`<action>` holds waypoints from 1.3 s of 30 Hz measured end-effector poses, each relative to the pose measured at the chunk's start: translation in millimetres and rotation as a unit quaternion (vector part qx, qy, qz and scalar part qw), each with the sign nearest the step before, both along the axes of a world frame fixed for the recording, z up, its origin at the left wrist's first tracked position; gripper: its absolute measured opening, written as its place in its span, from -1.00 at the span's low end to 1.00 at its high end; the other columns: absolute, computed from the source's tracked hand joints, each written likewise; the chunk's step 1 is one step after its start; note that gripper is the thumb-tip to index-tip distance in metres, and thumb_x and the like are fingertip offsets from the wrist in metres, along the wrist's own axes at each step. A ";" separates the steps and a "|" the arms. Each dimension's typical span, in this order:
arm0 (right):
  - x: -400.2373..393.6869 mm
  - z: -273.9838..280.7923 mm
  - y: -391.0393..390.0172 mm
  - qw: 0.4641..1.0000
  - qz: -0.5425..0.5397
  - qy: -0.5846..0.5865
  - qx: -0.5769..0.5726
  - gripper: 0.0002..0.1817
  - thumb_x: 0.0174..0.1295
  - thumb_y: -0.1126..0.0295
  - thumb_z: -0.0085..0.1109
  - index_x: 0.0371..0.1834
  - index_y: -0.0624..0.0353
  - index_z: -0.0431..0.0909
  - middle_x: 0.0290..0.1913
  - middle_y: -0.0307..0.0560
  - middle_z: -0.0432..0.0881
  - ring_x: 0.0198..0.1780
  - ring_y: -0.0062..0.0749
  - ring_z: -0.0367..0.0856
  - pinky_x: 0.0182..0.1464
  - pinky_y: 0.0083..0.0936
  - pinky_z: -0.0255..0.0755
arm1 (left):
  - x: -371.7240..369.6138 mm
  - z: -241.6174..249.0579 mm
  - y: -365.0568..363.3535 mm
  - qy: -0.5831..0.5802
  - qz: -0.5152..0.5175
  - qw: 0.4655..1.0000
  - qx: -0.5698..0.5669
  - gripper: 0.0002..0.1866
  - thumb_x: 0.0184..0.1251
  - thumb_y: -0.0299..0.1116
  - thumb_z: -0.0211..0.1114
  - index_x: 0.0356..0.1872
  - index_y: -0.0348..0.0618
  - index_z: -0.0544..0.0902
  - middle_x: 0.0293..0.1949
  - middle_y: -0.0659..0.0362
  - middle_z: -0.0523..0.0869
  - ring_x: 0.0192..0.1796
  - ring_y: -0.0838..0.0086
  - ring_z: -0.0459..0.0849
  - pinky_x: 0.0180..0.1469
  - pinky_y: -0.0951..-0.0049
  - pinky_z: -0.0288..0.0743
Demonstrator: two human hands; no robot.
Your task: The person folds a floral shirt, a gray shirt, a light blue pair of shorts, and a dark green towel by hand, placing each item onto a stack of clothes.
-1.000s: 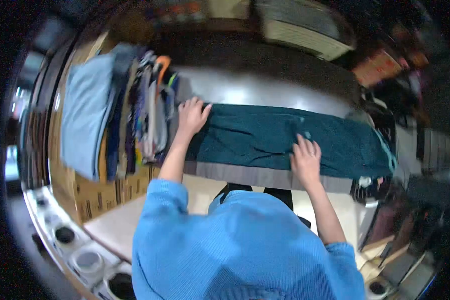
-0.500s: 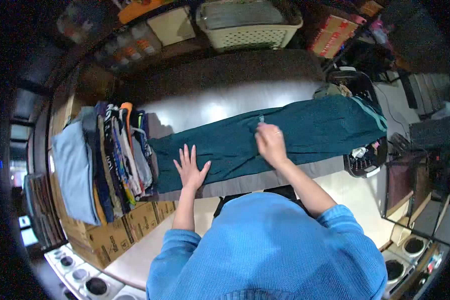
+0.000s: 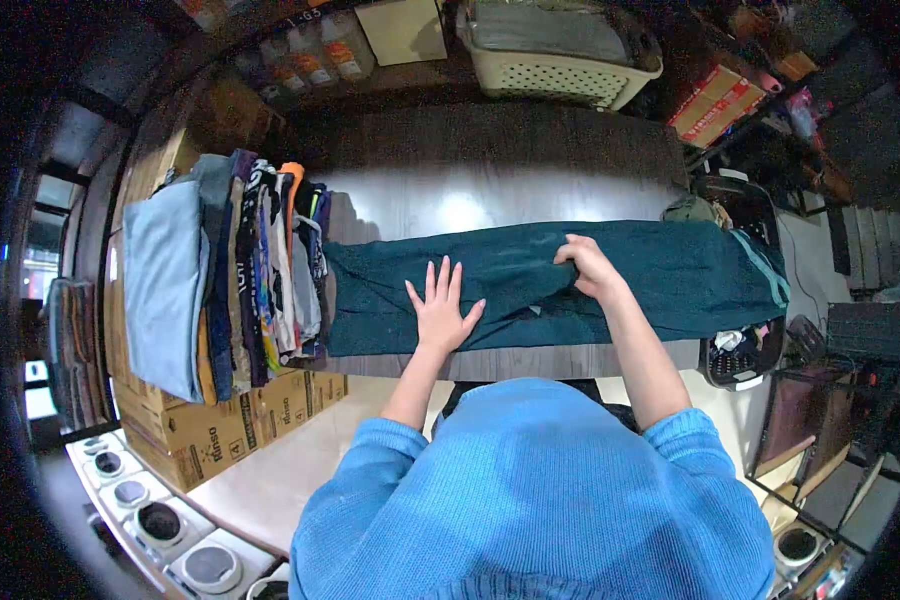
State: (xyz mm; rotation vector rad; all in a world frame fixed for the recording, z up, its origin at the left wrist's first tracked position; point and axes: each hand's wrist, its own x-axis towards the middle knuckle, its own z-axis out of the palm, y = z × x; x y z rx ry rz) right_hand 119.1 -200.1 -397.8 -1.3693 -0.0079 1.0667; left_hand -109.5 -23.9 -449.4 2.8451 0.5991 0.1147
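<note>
Dark green garment (image 3: 510, 262), lengthwise on the tabletop (image 3: 570, 165), right end over a black basket (image 3: 745, 365); underside hidden. Our left hand (image 3: 444, 312) presses it, fingers spread; our right hand (image 3: 590, 268) curls on it, any pinch unclear.

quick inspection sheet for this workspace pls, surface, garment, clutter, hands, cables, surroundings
surface: grey table, glare behind the garment
garment: green garment laid lengthwise, creased, striped end by the black basket
clutter: clothes pile at left end
left hand: flat on garment, fingers spread
right hand: on garment, fingers bent, grip unclear
cables: thin dark line right of black basket, likely a cable
surroundings: cartons below pile, cream basket beyond table
</note>
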 end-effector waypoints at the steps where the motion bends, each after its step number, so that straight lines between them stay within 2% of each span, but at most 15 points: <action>1: 5.2 -8.7 -3.5 0.999 -0.004 0.033 0.020 -0.76 -0.14 0.64 0.16 -0.59 0.06 0.29 -0.49 -0.34 0.37 -0.45 -0.52 0.38 -0.37 -0.50 0.34 | -0.3 -1.2 0.0 0.000 0.000 1.000 0.001 -0.13 0.35 0.25 0.10 0.54 -0.04 0.16 0.58 0.07 0.08 0.61 0.05 -0.05 0.46 -0.42 -0.37; 3: 20.5 -35.8 -19.8 0.995 0.003 0.059 0.078 -0.75 -0.16 0.68 0.18 -0.38 0.14 0.49 -0.36 -0.25 0.53 -0.35 -0.49 0.49 -0.33 -0.46 0.41 | -1.7 -3.3 1.0 -0.005 -0.001 1.000 0.004 -0.12 0.32 0.26 0.11 0.53 -0.04 0.19 0.57 0.08 0.09 0.61 0.08 -0.05 0.47 -0.43 -0.39; 4: 7.8 3.1 -10.9 0.989 -0.135 0.029 -0.062 -0.59 -0.15 0.70 0.22 -0.13 0.23 0.55 -0.23 -0.13 0.65 -0.25 -0.40 0.58 -0.29 -0.44 0.46 | -2.7 -5.8 1.2 -0.007 -0.002 1.000 0.006 -0.12 0.32 0.26 0.11 0.53 -0.04 0.19 0.57 0.09 0.09 0.61 0.08 -0.06 0.47 -0.43 -0.39; 6: 29.0 -4.5 -36.5 0.991 -0.123 -0.028 -0.051 -0.51 -0.14 0.73 0.24 -0.03 0.30 0.52 -0.12 0.01 0.69 -0.25 -0.35 0.63 -0.28 -0.47 0.50 | -2.3 -9.0 1.4 -0.015 -0.002 1.000 0.009 -0.12 0.32 0.27 0.11 0.53 -0.04 0.19 0.58 0.09 0.09 0.61 0.08 -0.06 0.47 -0.43 -0.39; 10: 83.2 -9.1 -123.3 0.926 -0.265 -0.191 -0.190 -0.58 -0.08 0.69 0.30 -0.07 0.24 0.55 -0.26 -0.02 0.70 -0.41 -0.39 0.63 -0.37 -0.53 0.52 | -2.4 -7.4 1.2 -0.026 -0.003 1.000 0.007 -0.12 0.31 0.26 0.13 0.53 -0.05 0.19 0.58 0.10 0.09 0.61 0.09 -0.05 0.46 -0.43 -0.39; 13: 81.9 -0.4 -134.9 0.878 -0.255 -0.299 -0.274 -0.69 -0.01 0.50 0.40 -0.16 0.22 0.59 -0.34 -0.05 0.72 -0.41 -0.41 0.63 -0.38 -0.49 0.51 | -2.1 -5.7 0.4 -0.011 0.001 1.000 0.003 -0.12 0.33 0.25 0.12 0.53 -0.05 0.17 0.58 0.09 0.09 0.61 0.06 -0.04 0.46 -0.43 -0.38; 16: 43.8 -0.5 -90.8 0.818 -0.138 -0.405 -0.384 -0.49 -0.02 -0.05 0.48 -0.41 0.25 0.64 -0.39 0.10 0.73 -0.32 -0.22 0.72 -0.21 -0.29 0.56 | -0.9 -3.0 0.5 -0.009 -0.002 1.000 0.006 -0.12 0.31 0.25 0.14 0.53 -0.06 0.18 0.58 0.09 0.09 0.61 0.06 -0.03 0.46 -0.44 -0.37; 17: 31.0 -10.4 -74.7 0.824 -0.089 -0.362 -0.427 -0.46 -0.05 -0.10 0.51 -0.49 0.24 0.67 -0.47 -0.04 0.72 -0.37 -0.41 0.67 -0.25 -0.42 0.54 | 0.2 -1.5 -0.5 -0.001 0.000 1.000 0.001 -0.12 0.31 0.24 0.15 0.53 -0.06 0.19 0.58 0.09 0.09 0.61 0.06 -0.03 0.46 -0.44 -0.36; 18: 18.7 -7.9 -60.7 0.844 0.019 -0.308 -0.439 -0.41 -0.13 -0.12 0.55 -0.40 0.27 0.69 -0.39 0.03 0.75 -0.31 -0.34 0.71 -0.19 -0.39 0.56 | 0.3 -1.4 -1.7 0.005 0.000 1.000 0.008 -0.12 0.31 0.24 0.15 0.53 -0.06 0.19 0.59 0.09 0.08 0.61 0.07 -0.03 0.46 -0.43 -0.36; 19: 8.9 -61.5 -61.8 0.832 0.000 -0.386 -0.398 -0.40 -0.16 -0.05 0.59 -0.30 0.31 0.69 -0.31 0.06 0.76 -0.27 -0.30 0.73 -0.16 -0.36 0.57 | 1.1 0.2 -3.2 0.009 -0.001 1.000 0.007 -0.12 0.31 0.23 0.15 0.53 -0.06 0.18 0.59 0.09 0.08 0.61 0.08 -0.04 0.46 -0.42 -0.37; 24: -7.1 -28.3 -46.8 0.852 -0.141 -0.460 -0.206 -0.59 0.00 0.30 0.51 -0.38 0.27 0.40 -0.48 -0.07 0.54 -0.41 -0.40 0.51 -0.31 -0.36 0.43 | -2.1 -4.7 -2.0 0.027 -0.003 0.999 0.022 -0.11 0.32 0.25 0.12 0.55 -0.04 0.16 0.59 0.12 0.06 0.63 0.14 -0.11 0.49 -0.36 -0.45; 27: -1.0 -17.1 -54.5 0.888 -0.067 -0.418 -0.177 -0.62 0.07 0.32 0.43 -0.24 0.27 0.42 -0.33 0.17 0.60 -0.26 -0.01 0.62 -0.20 -0.25 0.45 | -0.2 2.1 -6.8 0.047 0.001 0.999 0.027 -0.13 0.34 0.22 0.11 0.55 -0.03 0.13 0.60 0.12 0.04 0.63 0.13 -0.12 0.49 -0.37 -0.42; 34: 33.3 -16.2 -156.1 0.705 0.065 -0.633 -0.314 -0.69 0.21 0.18 0.31 -0.30 0.16 0.45 -0.44 0.10 0.67 -0.28 0.05 0.68 -0.17 -0.05 0.41 | 4.7 6.0 -12.4 0.091 0.010 0.995 0.045 -0.11 0.34 0.21 0.14 0.57 0.01 0.07 0.61 0.17 0.01 0.64 0.17 -0.12 0.47 -0.40 -0.36; 38: 76.2 4.1 -298.0 0.628 0.033 -0.681 -0.376 -0.77 0.05 0.44 0.25 -0.20 0.18 0.54 -0.41 0.05 0.66 -0.21 0.02 0.67 -0.17 -0.08 0.46 | 17.1 10.3 -30.7 0.130 0.097 0.986 0.024 -0.04 0.29 0.11 0.22 0.60 -0.01 -0.03 0.64 0.14 -0.14 0.65 0.14 -0.23 0.48 -0.39 -0.37; 39: 88.2 1.4 -336.4 0.622 0.072 -0.640 -0.444 -0.71 0.01 0.47 0.24 -0.15 0.18 0.54 -0.28 0.07 0.68 -0.11 0.02 0.64 -0.11 -0.09 0.47 | 25.3 15.2 -49.0 0.046 0.093 0.994 0.044 -0.07 0.19 -0.03 0.31 0.56 -0.08 0.11 0.59 0.03 0.05 0.62 0.08 -0.05 0.48 -0.38 -0.28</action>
